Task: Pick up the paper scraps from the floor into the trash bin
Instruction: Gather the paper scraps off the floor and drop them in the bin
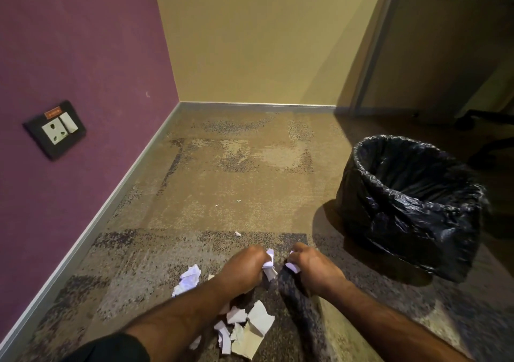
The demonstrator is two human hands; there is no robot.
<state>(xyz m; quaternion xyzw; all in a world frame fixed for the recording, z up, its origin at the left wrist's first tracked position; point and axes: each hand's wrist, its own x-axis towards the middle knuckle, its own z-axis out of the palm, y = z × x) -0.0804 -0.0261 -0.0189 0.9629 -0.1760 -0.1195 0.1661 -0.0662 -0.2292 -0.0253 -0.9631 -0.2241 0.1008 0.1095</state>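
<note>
**Both hands down on the carpet, each closed on paper, left of the trash bin**

Left hand curled low over the carpet, fingers clamped on a white paper scrap that sticks out on its bin side; right hand just beside it and nearer the trash bin, fingers pinched shut on a second white scrap; the two hands close together but not touching.

Trash bin upright to the right of the hands, lined with a black plastic bag folded over the rim, mouth open and facing up; a strip of bare carpet lying between the right hand and the bin's base — nothing standing on it.

Left of the bin and beyond the hands, a wide stretch of open carpet running to the grey skirting under the yellow wall; only three tiny white flecks scattered across it.

Farther left of the bin, a crumpled white piece beside the left wrist; a loose pile of torn scraps between the forearms, well short of the bin, partly under the left forearm.

Purple wall closing the far-left side, carrying a black socket plate; behind the bin, a dark doorway area with chair legs dimly visible — details too dark to tell.
</note>
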